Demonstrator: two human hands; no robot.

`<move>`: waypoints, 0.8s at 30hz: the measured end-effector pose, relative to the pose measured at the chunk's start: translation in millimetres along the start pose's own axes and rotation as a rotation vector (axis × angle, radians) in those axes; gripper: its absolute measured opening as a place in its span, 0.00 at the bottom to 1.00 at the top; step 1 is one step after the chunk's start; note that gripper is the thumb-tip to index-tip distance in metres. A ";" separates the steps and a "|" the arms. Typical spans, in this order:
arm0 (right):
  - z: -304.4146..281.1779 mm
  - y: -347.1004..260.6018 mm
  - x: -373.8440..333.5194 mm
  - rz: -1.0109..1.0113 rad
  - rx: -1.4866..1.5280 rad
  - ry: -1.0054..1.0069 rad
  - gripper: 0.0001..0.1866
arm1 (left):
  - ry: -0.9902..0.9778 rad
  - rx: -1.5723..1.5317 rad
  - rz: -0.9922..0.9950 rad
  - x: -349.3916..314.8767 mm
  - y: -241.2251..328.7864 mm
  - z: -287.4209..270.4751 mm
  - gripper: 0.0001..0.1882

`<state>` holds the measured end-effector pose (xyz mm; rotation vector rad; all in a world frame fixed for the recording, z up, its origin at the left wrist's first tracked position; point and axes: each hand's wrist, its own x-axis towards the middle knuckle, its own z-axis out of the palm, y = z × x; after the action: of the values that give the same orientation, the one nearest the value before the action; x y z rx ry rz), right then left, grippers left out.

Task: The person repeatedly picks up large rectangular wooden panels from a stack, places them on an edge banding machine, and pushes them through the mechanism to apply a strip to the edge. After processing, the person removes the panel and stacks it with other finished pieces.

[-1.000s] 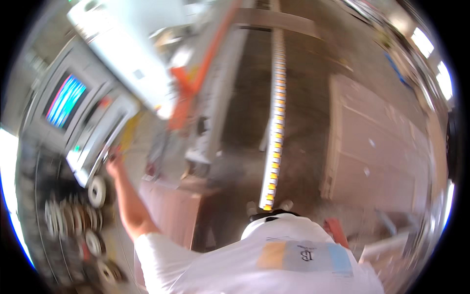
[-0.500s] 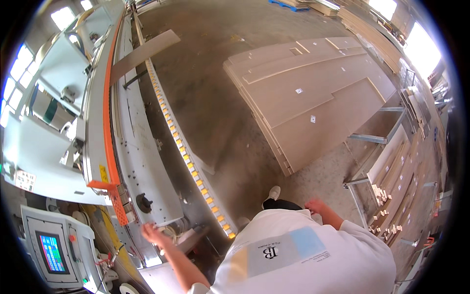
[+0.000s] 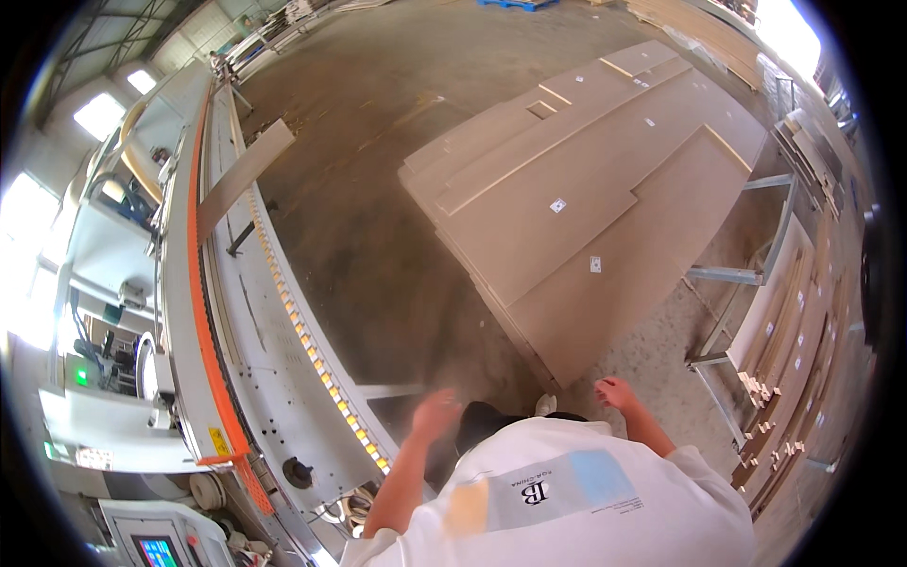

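Note:
My left hand [image 3: 437,414] is in front of my body, beside the near end of a long machine [image 3: 293,397]; motion smears its fingers, and no object shows in it. Off to the right, my right hand [image 3: 615,392] hangs with loosely bent fingers, somewhat apart, nothing visible in them. Both are close to the near corner of a big stack of brown flat panels [image 3: 567,312], touching none of them. White labels [image 3: 595,265] lie on the top boards. A narrow brown board [image 3: 244,180] rests across the machine farther along.
An orange strip [image 3: 203,331] runs along the machine, with a row of yellow-and-white blocks [image 3: 316,359] on its outer side. A control screen [image 3: 157,551] is at lower left. On the right, a metal rack [image 3: 726,274] stands beside more long boards [image 3: 794,321].
My left hand has moved right, away from the machine's near end, to the front of my body. My view has shifted, and I am closer to the panel stack.

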<state>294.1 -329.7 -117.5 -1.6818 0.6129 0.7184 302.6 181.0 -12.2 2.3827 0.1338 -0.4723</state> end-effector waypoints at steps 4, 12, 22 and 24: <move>-10.6 29.4 5.2 0.121 0.249 0.137 0.16 | -0.162 0.051 0.132 88.5 43.9 -30.7 0.26; 35.8 100.3 -34.8 0.237 0.367 0.283 0.10 | -0.199 0.398 0.380 376.2 53.7 -65.2 0.30; 148.0 -100.9 -86.1 0.499 0.621 0.547 0.15 | -0.128 0.795 0.215 728.9 125.7 -81.7 0.65; 172.3 -105.8 -96.9 0.538 0.597 0.618 0.15 | -0.201 0.805 0.241 762.8 156.5 -75.5 0.72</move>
<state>280.8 -136.4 -4.7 -1.1533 1.5860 0.3029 1067.9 88.4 -145.5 3.0413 -0.5252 -0.7445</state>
